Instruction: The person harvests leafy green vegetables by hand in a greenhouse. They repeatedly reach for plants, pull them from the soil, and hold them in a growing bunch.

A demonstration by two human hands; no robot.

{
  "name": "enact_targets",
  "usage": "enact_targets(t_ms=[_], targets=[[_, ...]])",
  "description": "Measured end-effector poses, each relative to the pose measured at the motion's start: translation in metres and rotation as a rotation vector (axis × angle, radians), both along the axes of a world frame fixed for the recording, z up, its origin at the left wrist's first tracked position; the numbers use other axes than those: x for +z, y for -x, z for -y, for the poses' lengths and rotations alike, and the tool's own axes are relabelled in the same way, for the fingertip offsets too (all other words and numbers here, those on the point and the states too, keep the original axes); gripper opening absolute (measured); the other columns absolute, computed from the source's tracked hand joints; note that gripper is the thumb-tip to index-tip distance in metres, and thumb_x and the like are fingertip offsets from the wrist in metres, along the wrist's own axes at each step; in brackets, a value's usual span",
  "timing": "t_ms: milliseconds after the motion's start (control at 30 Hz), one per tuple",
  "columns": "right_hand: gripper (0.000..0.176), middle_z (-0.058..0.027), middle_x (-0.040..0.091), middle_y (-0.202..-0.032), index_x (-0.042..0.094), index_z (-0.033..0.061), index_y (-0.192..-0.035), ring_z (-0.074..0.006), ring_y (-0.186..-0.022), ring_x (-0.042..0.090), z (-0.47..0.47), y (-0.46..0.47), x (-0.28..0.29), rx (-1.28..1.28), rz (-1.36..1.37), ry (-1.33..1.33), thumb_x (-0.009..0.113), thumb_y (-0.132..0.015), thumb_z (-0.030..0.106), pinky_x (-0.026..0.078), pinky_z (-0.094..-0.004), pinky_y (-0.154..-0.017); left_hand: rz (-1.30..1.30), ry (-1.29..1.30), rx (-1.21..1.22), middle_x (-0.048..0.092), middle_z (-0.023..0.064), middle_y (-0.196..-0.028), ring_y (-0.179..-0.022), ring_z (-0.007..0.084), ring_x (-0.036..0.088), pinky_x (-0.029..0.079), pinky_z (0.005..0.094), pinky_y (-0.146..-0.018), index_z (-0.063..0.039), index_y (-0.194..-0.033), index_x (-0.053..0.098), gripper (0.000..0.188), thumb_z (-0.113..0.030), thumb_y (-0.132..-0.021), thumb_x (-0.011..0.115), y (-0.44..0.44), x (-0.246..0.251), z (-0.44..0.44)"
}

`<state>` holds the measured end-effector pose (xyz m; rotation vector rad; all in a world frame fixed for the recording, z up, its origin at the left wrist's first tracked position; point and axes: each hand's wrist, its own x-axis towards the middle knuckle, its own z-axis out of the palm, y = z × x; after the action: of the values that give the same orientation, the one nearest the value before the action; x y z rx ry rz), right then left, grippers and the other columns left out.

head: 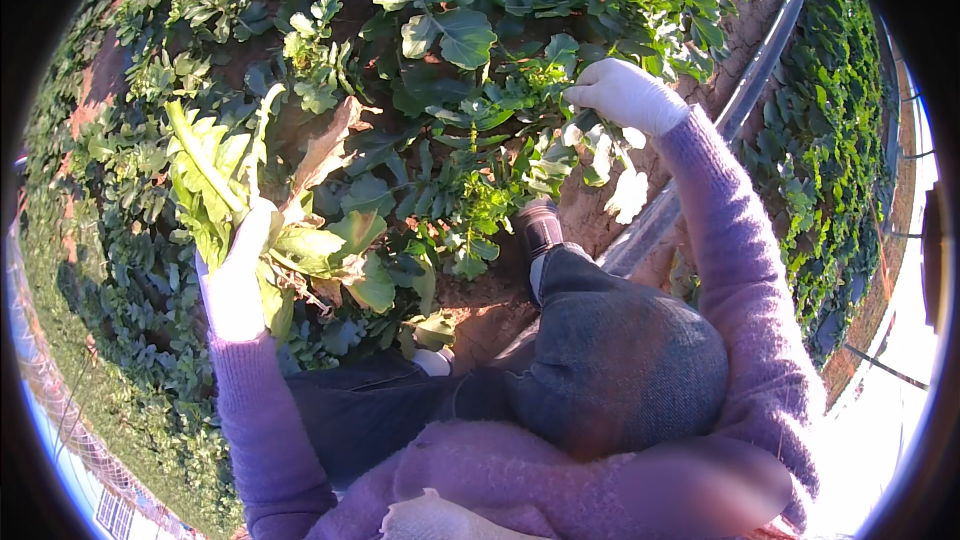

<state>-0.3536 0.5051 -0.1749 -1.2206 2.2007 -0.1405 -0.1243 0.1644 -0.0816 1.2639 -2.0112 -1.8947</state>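
A thin white glove covers my left hand (244, 270), which grips a bunch of picked leaves (214, 172) at the left. The bunch mixes yellow-green leaves, thick pale stalks and a dry brown leaf (330, 146). My right hand (626, 96), also in a white glove, is at the upper right with its fingers curled in at the edge of a leafy green plant (551, 79). Sunlit leaves (626, 191) hang just under that hand. Whether its fingertips pinch a leaf is hidden. Between the hands grows another lobed-leaf plant (480, 202) with a bright green centre.
A dark hose or pipe (765, 67) runs along bare soil (589, 214) on the right, passing by my bent knee (630, 360). My shoe (538, 229) rests close to the plants. Dense leafy crop (832, 165) continues beyond the pipe and across the left side.
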Motion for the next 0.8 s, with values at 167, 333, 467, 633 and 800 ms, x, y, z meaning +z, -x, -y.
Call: enact_targets(t_ms=[167,333,467,633,800], targets=[[0.018,-0.0126,0.058,-0.080,0.062,0.0062,-0.089,-0.0277,-0.077,0.058,0.019,-0.010,0.013,-0.311,0.030,-0.160,0.053,-0.079,0.019,0.047,-0.0345,-0.067,0.007,-0.005,0.036,0.056,0.0085,-0.108,-0.093,0.0142,0.056,0.045,0.0271,-0.083,0.002,-0.116,0.049,0.046,-0.005,-0.074,0.066,-0.002,-0.005,-0.001],[0.025,-0.0144,0.058,-0.069,0.059,0.0045,-0.077,-0.0315,-0.069,0.058,0.037,-0.022,0.081,-0.494,-0.377,0.123,0.052,-0.079,0.029,0.047,-0.0386,-0.063,-0.033,-0.087,-0.039,0.056,0.0061,-0.108,-0.093,0.0127,0.055,0.044,0.0247,-0.082,-0.001,-0.117,0.048,0.046,-0.001,-0.074,0.065,0.000,-0.006,-0.012],[0.024,-0.0109,0.059,-0.067,0.059,0.0057,-0.074,-0.0301,-0.065,0.058,0.070,-0.042,0.118,-0.527,-0.259,0.351,0.052,-0.080,0.028,0.047,-0.0392,-0.060,-0.109,-0.046,-0.152,0.057,0.0033,-0.102,-0.088,0.0103,0.054,0.045,0.0235,-0.078,-0.001,-0.114,0.051,0.041,0.000,-0.076,0.064,0.004,-0.004,-0.026],[0.022,-0.0119,0.058,-0.065,0.056,0.0066,-0.084,-0.0295,-0.063,0.059,0.128,-0.117,0.087,-0.298,0.229,0.389,0.050,-0.083,0.028,0.047,-0.0395,-0.057,-0.184,-0.154,-0.209,0.054,0.0052,-0.107,-0.095,0.0138,0.052,0.042,0.0263,-0.083,-0.001,-0.117,0.047,0.042,0.000,-0.077,0.061,0.004,-0.010,-0.050],[0.026,-0.0115,0.060,-0.075,0.055,0.0117,-0.103,-0.0281,-0.068,0.059,0.128,-0.150,0.042,-0.180,0.369,0.583,0.051,-0.084,0.027,0.047,-0.0375,-0.059,-0.144,-0.155,-0.205,0.056,0.0085,-0.102,-0.088,0.0164,0.058,0.048,0.0263,-0.077,0.000,-0.116,0.047,0.042,0.009,-0.076,0.057,0.003,-0.023,-0.056]])
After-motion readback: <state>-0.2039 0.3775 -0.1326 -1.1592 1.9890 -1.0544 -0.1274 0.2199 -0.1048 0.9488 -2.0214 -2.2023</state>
